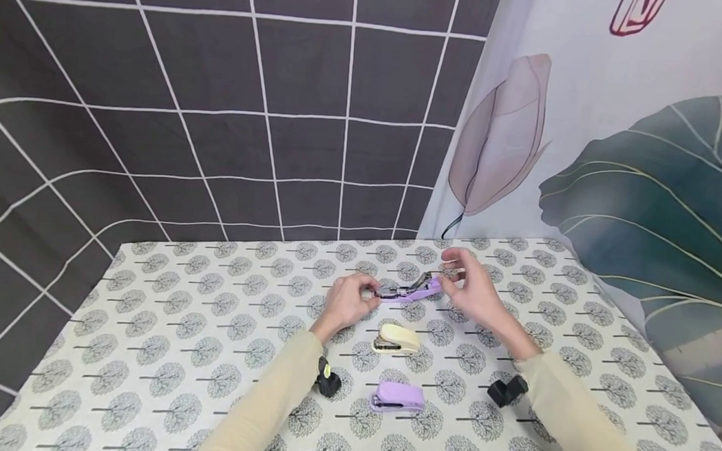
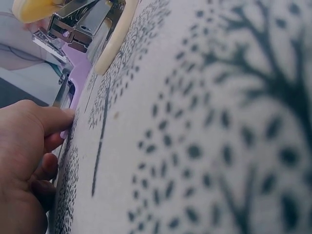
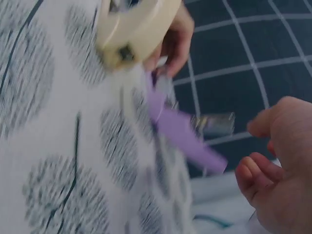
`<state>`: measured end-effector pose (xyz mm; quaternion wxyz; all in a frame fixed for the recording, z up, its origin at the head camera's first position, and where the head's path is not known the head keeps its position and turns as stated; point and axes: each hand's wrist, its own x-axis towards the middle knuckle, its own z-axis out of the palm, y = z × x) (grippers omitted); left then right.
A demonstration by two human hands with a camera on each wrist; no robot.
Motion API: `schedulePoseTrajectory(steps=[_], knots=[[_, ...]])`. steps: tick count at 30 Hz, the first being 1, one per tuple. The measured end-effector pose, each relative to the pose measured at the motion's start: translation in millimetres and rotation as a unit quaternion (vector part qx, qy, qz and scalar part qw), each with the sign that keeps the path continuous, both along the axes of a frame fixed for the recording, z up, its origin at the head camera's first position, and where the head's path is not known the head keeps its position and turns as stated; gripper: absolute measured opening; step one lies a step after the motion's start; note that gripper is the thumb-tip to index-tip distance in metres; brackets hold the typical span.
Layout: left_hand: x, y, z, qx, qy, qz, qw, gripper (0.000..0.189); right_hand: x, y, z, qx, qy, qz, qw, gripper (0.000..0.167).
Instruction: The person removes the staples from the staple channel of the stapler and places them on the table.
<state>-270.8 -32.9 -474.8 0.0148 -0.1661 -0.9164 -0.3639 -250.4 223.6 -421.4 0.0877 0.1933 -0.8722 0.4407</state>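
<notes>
A purple stapler (image 1: 417,294), opened out wide with its metal parts exposed, lies along the far part of the table, its right end tilted up. My left hand (image 1: 345,302) pinches its left end between thumb and fingers; the left wrist view shows the thumb (image 2: 58,117) pressed on the purple edge. Around the other end, my right hand (image 1: 473,293) hovers with loosely bent fingers. In the right wrist view a gap separates those fingers (image 3: 263,122) from the purple part (image 3: 187,139) and its metal piece (image 3: 218,124).
Nearer to me sits a cream stapler (image 1: 400,338), and closer still a second purple stapler (image 1: 401,395), closed. A tree-patterned cloth (image 1: 191,367) covers the table. Behind its far edge hangs a dark grid-patterned curtain (image 1: 304,146), with a pale leaf-printed one (image 1: 524,194) to the right.
</notes>
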Motion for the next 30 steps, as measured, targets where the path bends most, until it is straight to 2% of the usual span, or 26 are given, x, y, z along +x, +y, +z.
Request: schedulePoseTrajectory(steps=[2, 3, 4, 6, 9, 11, 19, 26, 30], knots=[[-0.1, -0.9, 0.6, 0.002, 0.001, 0.001, 1.0000, 0.026, 3.6, -12, 8.4, -0.005, 0.033, 0.006, 0.9994, 0.037], [0.0, -1.1, 0.8, 0.003, 0.000, 0.001, 1.0000, 0.026, 5.4, -18, 11.1, -0.013, 0.031, 0.018, 0.9993, 0.034], [0.1, -1.3, 1.0, 0.004, -0.001, 0.001, 1.0000, 0.027, 7.5, -23, 12.9, -0.021, 0.015, 0.032, 0.9992, 0.032], [0.1, -1.4, 0.9, 0.004, -0.001, -0.002, 1.0000, 0.027, 11.2, -34, 14.1, -0.039, -0.050, 0.053, 0.9966, 0.029], [-0.2, -1.1, 0.5, 0.002, 0.001, -0.005, 1.0000, 0.028, 12.2, -47, 10.1, -0.046, -0.137, 0.055, 0.9879, 0.029], [-0.6, -0.7, 0.0, 0.000, 0.006, -0.006, 1.0000, 0.027, 10.8, -55, 5.9, -0.041, -0.171, 0.050, 0.9832, 0.028], [-1.1, 0.8, -1.5, -0.003, 0.014, -0.008, 0.9999, 0.026, 2.8, -71, -9.0, -0.056, -0.236, -0.004, 0.9702, 0.022], [-1.0, 0.5, -1.6, -0.006, 0.023, -0.001, 0.9997, 0.026, -0.9, -82, -13.8, -0.055, -0.250, -0.040, 0.9660, 0.020], [-1.6, 0.3, -2.9, -0.004, 0.019, -0.002, 0.9998, 0.025, -1.6, -87, -13.5, -0.064, -0.268, -0.062, 0.9595, 0.018]])
